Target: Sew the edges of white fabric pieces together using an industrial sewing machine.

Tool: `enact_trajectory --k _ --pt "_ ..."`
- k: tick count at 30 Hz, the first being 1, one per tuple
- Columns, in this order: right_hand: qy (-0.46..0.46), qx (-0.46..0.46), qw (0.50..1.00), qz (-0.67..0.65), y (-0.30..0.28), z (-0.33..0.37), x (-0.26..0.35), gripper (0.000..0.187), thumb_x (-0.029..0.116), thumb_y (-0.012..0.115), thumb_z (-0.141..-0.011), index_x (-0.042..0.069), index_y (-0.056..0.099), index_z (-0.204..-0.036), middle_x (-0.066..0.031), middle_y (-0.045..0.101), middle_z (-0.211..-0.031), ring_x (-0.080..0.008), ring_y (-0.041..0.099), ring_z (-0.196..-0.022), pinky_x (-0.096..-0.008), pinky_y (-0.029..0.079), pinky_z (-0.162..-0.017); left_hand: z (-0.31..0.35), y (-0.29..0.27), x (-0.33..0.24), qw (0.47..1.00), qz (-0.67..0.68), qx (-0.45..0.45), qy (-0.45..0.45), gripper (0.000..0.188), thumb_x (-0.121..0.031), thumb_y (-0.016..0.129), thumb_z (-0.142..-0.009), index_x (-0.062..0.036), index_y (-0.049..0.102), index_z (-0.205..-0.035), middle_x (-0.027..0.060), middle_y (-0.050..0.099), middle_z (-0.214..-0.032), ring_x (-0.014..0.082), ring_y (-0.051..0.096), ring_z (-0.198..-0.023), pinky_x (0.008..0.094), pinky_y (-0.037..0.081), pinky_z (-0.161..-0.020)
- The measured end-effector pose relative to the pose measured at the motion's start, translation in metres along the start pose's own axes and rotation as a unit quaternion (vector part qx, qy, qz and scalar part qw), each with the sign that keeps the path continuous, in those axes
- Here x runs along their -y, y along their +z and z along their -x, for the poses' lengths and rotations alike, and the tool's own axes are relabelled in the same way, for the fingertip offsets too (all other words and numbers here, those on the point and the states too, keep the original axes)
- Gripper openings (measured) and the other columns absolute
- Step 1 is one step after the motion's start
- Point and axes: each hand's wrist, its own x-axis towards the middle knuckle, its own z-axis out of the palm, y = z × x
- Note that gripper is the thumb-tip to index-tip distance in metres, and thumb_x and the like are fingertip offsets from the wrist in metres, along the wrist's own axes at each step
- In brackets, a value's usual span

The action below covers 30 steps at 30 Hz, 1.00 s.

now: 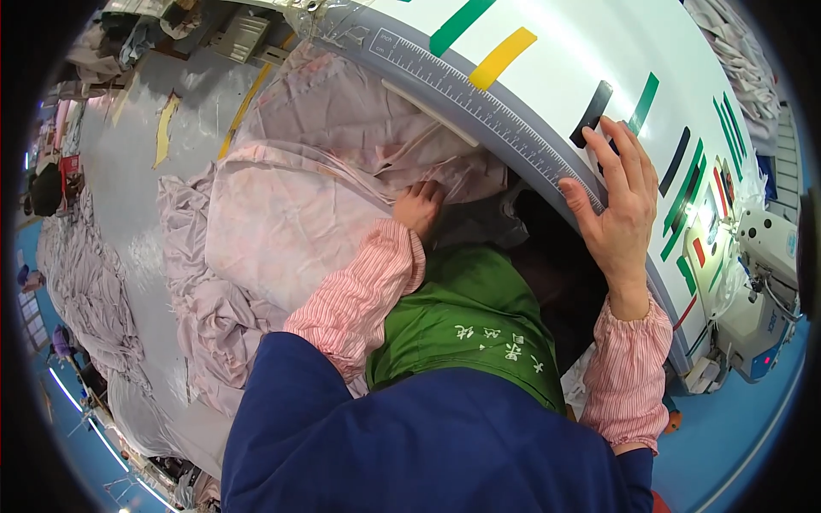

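Note:
Pale pink fabric with a faint blotchy print lies in a large folded heap to the left of my lap, partly below the table edge. My left hand is closed on this fabric near its right side, with the fingertips hidden in the folds. Over the curved front edge of the white table, my right hand is open and holds nothing. Its fingers are spread beside a short black tape strip and the ruler strip printed along the edge.
Green, yellow, black and red tape strips mark the tabletop. A white sewing machine with a lit lamp stands at the right. More pale fabric is heaped at the far left, across the grey floor. Cloth is piled beyond the table.

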Motion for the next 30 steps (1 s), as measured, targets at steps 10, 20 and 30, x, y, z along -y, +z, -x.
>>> enact_trajectory --k 10,20,30 --pt "-0.003 0.001 1.0 0.004 -0.001 -0.001 0.001 0.05 0.043 0.066 -0.088 0.011 0.061 -0.126 -0.0089 0.054 -0.136 -0.0306 0.047 -0.13 -0.0426 0.036 -0.107 -0.003 0.011 -0.001 0.994 0.051 -0.078 -0.052 0.025 -0.01 0.066 -0.075 -0.0038 0.063 -0.1 0.0182 0.054 -0.123 0.0372 0.055 -0.105 0.045 0.051 -0.084" --pt "-0.004 0.0 1.0 -0.002 -0.001 -0.001 0.0 0.05 0.042 0.068 -0.086 0.01 0.061 -0.125 -0.009 0.055 -0.136 -0.0309 0.047 -0.13 -0.0427 0.036 -0.107 -0.023 0.025 -0.001 0.987 0.095 -0.052 -0.117 0.025 -0.005 0.065 -0.076 -0.007 0.06 -0.101 0.0185 0.053 -0.12 0.0356 0.058 -0.1 0.0443 0.051 -0.081" --pt "0.001 0.001 1.0 -0.004 -0.001 -0.001 0.0 0.05 0.04 0.07 -0.085 0.01 0.062 -0.124 -0.0084 0.056 -0.135 -0.0307 0.047 -0.129 -0.0431 0.036 -0.107 -0.021 0.041 -0.003 0.972 0.215 -0.037 -0.085 0.033 0.002 0.064 -0.078 -0.0063 0.06 -0.11 0.0181 0.046 -0.12 0.0315 0.063 -0.091 0.0409 0.052 -0.081"
